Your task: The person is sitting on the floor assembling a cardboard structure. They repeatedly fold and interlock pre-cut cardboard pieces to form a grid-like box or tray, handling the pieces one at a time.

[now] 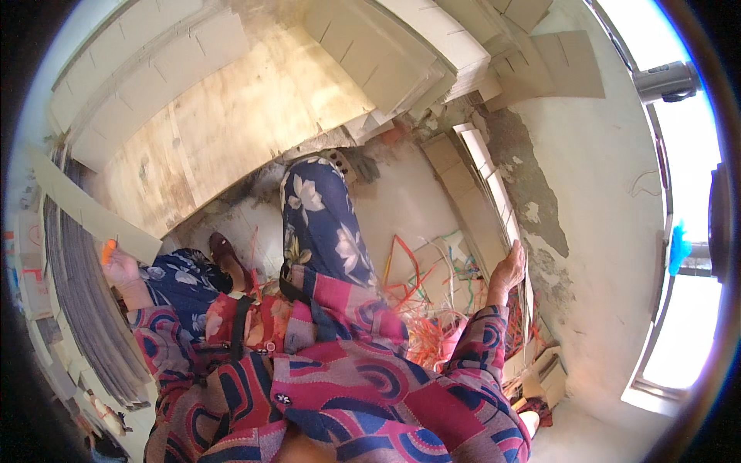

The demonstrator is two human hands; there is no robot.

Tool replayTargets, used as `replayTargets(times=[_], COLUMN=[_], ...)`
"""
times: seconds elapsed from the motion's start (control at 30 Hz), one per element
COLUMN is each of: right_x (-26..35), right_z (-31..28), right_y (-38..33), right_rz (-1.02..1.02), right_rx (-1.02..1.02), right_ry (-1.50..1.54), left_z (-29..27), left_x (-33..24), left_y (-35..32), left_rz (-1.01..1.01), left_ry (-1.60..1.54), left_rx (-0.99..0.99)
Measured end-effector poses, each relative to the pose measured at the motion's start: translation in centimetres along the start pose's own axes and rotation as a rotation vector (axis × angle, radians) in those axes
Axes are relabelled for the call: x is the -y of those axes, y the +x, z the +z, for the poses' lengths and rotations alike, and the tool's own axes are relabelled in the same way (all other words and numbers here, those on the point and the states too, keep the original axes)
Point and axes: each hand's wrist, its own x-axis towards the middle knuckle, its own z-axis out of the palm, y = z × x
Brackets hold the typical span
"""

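At the left, my left hand (122,270) has an orange cover on one fingertip. Its fingers are closed at the near edge of a long pale cardboard sheet (89,204), the thumb side hardest to make out. This sheet lies slantwise above a tall stack of grey cardboard (85,293). On the right, my right hand (507,268) grips the edge of several long, slotted cardboard strips (488,174). They stand on edge, leaning near the wall, and run past my hand toward my side.
Before me is a plywood board (239,116), with slotted cardboard stacks (378,50) and more cardboard (147,77) along its edges. Tangled red and green straps (421,285) cover the floor by my knee. A peeling wall (610,193) and a bright window (675,324) are on the right.
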Motion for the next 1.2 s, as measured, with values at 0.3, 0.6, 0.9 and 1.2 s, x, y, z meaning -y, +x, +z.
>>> replayTargets(times=[0.3, 0.6, 0.9, 1.2], right_x=[8.7, 43.4, 55.2, 59.1], right_z=[4.6, -17.1, -20.3, -17.0], right_y=[8.4, 5.5, 6.1, 8.9], right_rz=[-0.158, -0.671, -0.743, -0.675], right_rx=[0.430, 0.721, 0.544, 0.029], right_ry=[0.157, 1.617, 1.739, 1.163], left_z=[16.2, 29.1, 30.6, 28.0], left_x=[6.2, 13.5, 9.2, 9.7], left_y=[-2.2, 1.6, 11.8, 23.0], left_rz=[-0.148, -0.115, -0.109, 0.330], left_ry=[0.113, -0.045, 0.178, 1.136], left_rx=[0.007, 0.214, 0.246, 0.161])
